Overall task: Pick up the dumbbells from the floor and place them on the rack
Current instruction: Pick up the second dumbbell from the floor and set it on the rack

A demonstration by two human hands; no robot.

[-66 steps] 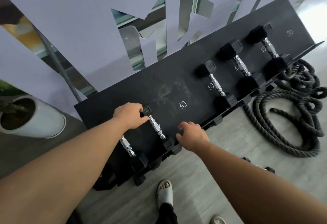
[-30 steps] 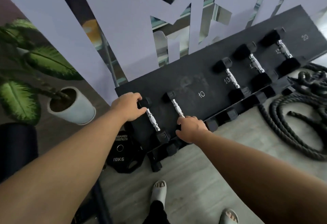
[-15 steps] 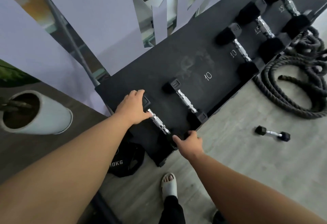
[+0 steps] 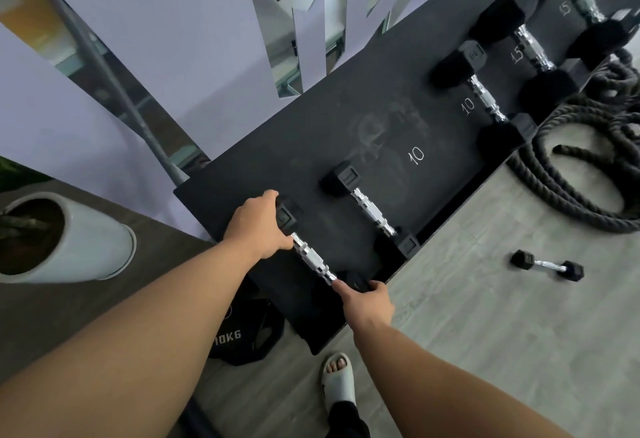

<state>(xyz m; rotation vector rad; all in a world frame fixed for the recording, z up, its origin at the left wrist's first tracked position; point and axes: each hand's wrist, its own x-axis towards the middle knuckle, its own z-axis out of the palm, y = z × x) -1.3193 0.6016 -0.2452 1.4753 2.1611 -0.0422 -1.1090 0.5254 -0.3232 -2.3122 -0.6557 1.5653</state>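
Note:
A black sloped rack (image 4: 311,147) runs from lower left to upper right. At its left end lies a small dumbbell (image 4: 311,259) with a chrome handle. My left hand (image 4: 258,226) grips its far black head and my right hand (image 4: 367,301) grips its near head at the rack's front lip. A second small dumbbell (image 4: 370,211) rests on the rack just to the right. Further right sit three larger dumbbells, the nearest one (image 4: 483,98) by a "10" mark. One small dumbbell (image 4: 547,264) lies on the grey floor to the right.
A coiled black battle rope (image 4: 588,174) lies on the floor at the right. A white plant pot (image 4: 86,240) stands at the left. A 10KG weight plate (image 4: 242,333) leans under the rack's left end. My sandalled foot (image 4: 337,378) is below.
The view has tilted down and right, bringing the floor dumbbell into sight. My right hand slid from the second dumbbell to the near head of the leftmost one; my left hand stayed.

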